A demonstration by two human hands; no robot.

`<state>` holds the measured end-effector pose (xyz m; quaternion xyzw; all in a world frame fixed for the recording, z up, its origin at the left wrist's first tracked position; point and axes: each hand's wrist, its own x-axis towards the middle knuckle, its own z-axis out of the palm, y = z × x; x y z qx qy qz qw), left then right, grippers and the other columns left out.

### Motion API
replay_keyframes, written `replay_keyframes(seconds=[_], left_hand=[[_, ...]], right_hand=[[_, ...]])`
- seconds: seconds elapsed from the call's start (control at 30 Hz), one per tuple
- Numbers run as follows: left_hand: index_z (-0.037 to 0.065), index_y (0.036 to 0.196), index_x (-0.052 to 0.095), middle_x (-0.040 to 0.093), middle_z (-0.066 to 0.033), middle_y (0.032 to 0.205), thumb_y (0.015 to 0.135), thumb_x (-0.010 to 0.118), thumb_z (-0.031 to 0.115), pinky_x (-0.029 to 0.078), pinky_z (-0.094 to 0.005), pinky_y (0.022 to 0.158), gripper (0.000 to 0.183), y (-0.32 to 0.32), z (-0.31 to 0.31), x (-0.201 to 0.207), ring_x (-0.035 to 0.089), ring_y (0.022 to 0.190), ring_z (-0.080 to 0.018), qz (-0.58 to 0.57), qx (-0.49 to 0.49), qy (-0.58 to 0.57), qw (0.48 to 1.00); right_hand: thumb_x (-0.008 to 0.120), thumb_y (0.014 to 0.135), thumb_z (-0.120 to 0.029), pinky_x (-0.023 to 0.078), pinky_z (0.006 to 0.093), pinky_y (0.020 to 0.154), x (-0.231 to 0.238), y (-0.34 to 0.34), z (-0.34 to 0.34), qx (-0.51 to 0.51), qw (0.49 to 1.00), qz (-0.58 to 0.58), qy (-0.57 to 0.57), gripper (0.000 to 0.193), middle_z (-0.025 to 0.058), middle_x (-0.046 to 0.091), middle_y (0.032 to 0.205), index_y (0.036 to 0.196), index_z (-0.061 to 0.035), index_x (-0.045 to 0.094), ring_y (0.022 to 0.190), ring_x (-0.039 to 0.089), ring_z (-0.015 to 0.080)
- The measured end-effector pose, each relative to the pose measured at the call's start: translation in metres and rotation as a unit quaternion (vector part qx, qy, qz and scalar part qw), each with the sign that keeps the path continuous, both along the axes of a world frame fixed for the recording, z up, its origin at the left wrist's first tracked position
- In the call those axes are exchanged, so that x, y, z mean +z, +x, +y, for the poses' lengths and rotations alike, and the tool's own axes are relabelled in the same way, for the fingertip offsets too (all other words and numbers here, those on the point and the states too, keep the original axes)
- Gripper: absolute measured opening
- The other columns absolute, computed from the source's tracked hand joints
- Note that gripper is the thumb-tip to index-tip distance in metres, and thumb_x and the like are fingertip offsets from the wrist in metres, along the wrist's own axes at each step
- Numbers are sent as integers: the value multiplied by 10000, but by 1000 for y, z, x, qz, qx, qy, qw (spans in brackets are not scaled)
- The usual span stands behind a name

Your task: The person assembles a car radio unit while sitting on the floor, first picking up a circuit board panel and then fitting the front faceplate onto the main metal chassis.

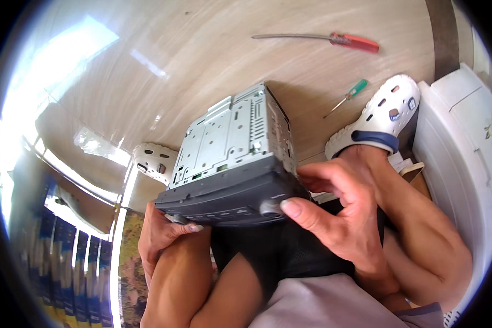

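Note:
A car stereo (218,139) with a bare metal case and a black front panel (218,197) is tilted over my lap, its front facing me. My left hand (161,229) grips the front panel's left corner, thumb on the face and the other fingers hidden beneath. My right hand (350,213) is curled around the right front corner. Its thumb touches the ridged round knob (270,208) and its bent fingers reach the side of the case. A second knob (179,219) shows beside my left thumb.
On the shiny beige floor (202,60) lie a long red-handled screwdriver (355,42) and a small green-handled screwdriver (358,87). My feet wear white clogs (388,106). A white plastic cabinet (456,142) stands close on the right; a glass panel and blue packages (65,262) are at left.

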<state>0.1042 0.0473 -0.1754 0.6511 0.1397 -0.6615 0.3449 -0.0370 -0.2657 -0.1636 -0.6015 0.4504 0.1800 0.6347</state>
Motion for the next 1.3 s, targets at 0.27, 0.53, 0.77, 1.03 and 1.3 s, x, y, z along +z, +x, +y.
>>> replay_keyframes(seconds=[0.27,0.53,0.77,1.03,1.3], left_hand=[[-26,1310,672,750,-93,1204,699,976,202,495,-365,1037,720,1,7,7,667,1139,-179,3,36,28,999],[-22,1314,669,740,-78,1215,699,974,182,495,-361,1037,716,-9,37,-4,657,1145,-173,-8,125,6,992],[-18,1317,666,732,-65,1224,700,972,164,495,-358,1037,713,-22,56,-5,648,1150,-168,-19,189,-12,982],[-25,1235,683,726,-91,1167,707,923,107,507,-365,999,594,-14,2,28,654,1102,-200,-90,123,14,988],[-38,1100,714,722,-142,1069,718,846,29,527,-377,939,410,15,-144,78,669,1020,-257,-307,-125,11,943]], right_hand=[[879,847,-276,545,383,687,-6,2,-10,55,996,-59,22,400,150,647,902,1060,18,712,764,680,300],[930,770,-241,518,317,738,-6,23,0,118,983,-137,-33,528,100,631,957,1168,26,710,832,630,208],[875,747,-75,531,413,765,-13,35,24,166,967,-185,-47,531,136,573,997,1224,11,659,902,611,318],[869,744,-32,566,424,854,-15,35,29,155,957,-234,-78,595,178,671,1204,1303,7,671,1013,661,350],[875,747,-53,574,409,807,-15,34,15,147,965,-208,-63,447,153,680,1110,1154,-4,694,965,676,334]])
